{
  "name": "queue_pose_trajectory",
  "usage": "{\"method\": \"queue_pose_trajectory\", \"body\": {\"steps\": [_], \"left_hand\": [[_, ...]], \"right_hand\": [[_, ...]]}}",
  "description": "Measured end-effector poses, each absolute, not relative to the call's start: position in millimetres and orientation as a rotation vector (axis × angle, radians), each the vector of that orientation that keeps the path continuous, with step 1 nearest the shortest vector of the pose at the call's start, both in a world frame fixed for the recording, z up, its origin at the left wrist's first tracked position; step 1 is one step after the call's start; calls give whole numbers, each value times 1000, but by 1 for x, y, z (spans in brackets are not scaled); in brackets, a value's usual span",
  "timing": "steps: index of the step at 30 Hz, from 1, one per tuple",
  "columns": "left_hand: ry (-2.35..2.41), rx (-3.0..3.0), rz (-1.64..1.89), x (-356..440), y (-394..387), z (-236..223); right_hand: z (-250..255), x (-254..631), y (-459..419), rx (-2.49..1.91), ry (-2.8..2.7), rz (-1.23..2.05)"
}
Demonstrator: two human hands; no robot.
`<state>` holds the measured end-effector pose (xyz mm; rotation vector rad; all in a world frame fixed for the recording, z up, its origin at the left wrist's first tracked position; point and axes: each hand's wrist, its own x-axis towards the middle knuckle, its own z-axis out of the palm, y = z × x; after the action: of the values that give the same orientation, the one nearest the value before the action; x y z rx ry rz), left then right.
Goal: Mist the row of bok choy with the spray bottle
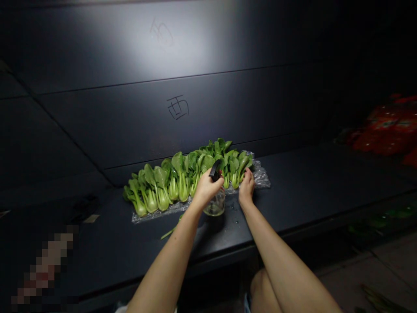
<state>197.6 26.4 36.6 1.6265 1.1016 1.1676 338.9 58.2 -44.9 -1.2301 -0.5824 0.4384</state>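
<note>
A row of green bok choy [184,191] lies side by side, leaves toward the back panel, on a sheet of clear plastic film [261,176]. My left hand [208,188] is closed around the black head of a spray bottle [215,206], whose clear body hangs below, over the front edge of the row. At the row's right end, my right hand [246,187] has its fingers curled against the last bok choy; its fingertips are partly hidden by the leaves. A loose green stalk [167,234] lies in front of the film, near my left forearm.
A dark shelf [302,182] bears the row, with a back panel [130,117] carrying handwritten marks. Water drops dot the shelf between my hands. Blurred red packages [384,130] stand at the far right. Green leaves [381,221] lie below the shelf's right edge.
</note>
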Motion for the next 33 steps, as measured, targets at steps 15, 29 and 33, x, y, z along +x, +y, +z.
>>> {"method": "queue_pose_trajectory", "body": {"steps": [15,29,33], "left_hand": [[1112,1581,1303,188,27,44],[1085,1491,1325,180,25,51],[1098,1416,1342,174,24,51]], "right_hand": [[-46,336,59,-1222,-614,413],[-47,333,60,-1247,-674,329],[-47,330,62,-1256,-680,276]]}}
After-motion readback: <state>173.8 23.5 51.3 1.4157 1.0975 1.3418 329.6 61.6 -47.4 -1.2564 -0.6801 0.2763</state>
